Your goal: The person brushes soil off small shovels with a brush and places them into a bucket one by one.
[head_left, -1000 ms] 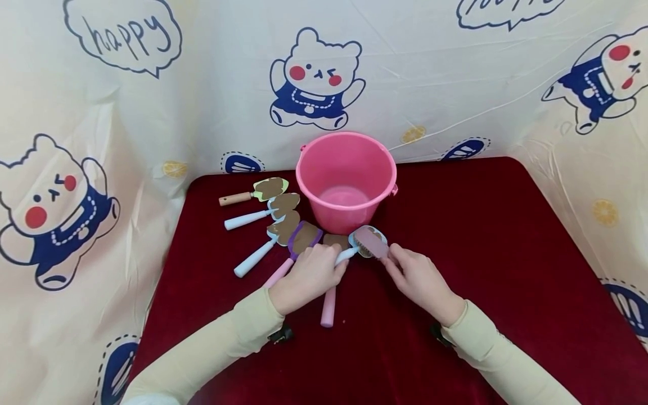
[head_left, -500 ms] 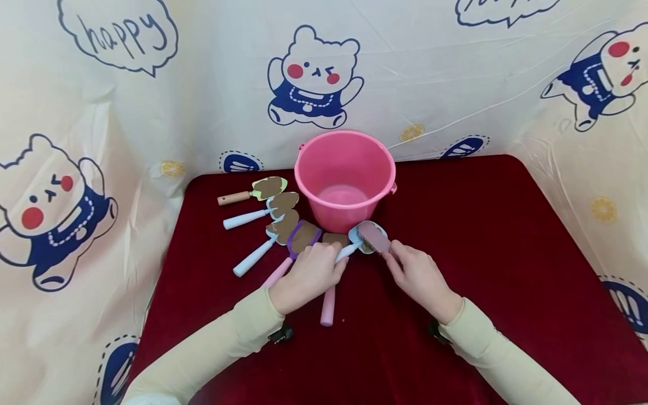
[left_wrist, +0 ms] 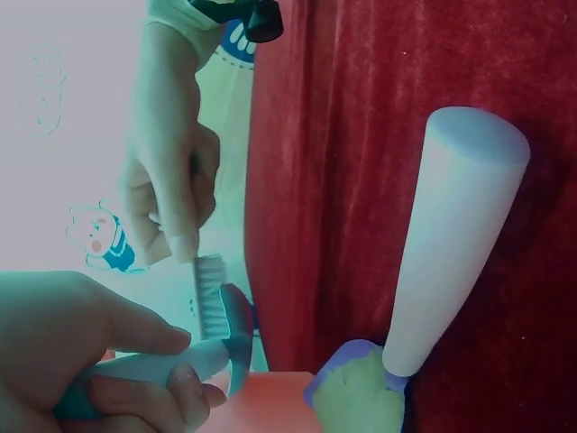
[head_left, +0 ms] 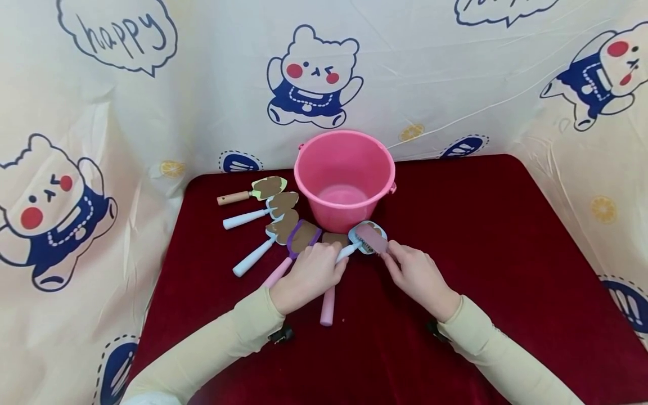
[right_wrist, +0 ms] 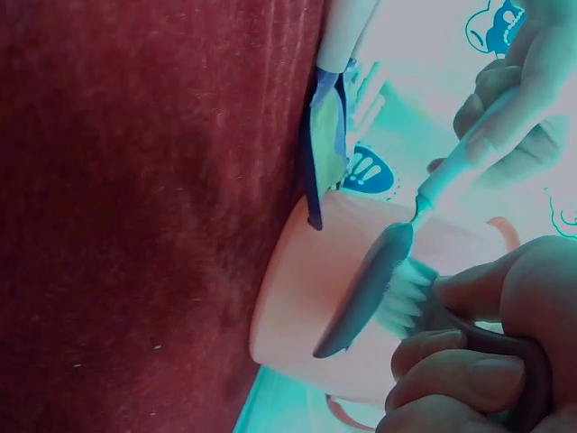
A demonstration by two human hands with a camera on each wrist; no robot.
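My left hand (head_left: 310, 275) grips the handle of a light blue garden trowel (head_left: 346, 253), lifted in front of the bucket. Its blade has brown patches on its face. My right hand (head_left: 420, 275) holds a mauve scrubbing brush (head_left: 373, 237) with its bristles against that blade. In the right wrist view the pale bristles (right_wrist: 406, 293) meet the tilted blade (right_wrist: 365, 293), and fingers curl round the brush's looped handle (right_wrist: 532, 370). From the left wrist, the trowel handle (left_wrist: 153, 368) shows inside the left fist. Part of the blade is hidden beneath the brush.
A pink bucket (head_left: 336, 216) stands behind the hands. Several brown-coated trowels fan out leftward: a wooden-handled green one (head_left: 235, 198), two light blue ones, a purple one (head_left: 278, 273) and another with a pink handle (head_left: 328, 306). Red cloth (head_left: 506, 253) covers the table.
The brush has shifted back and forth over the blade with small movements of my right hand. The trowel blade has tilted slightly; my left hand keeps its grip. The trowels on the table stay put.
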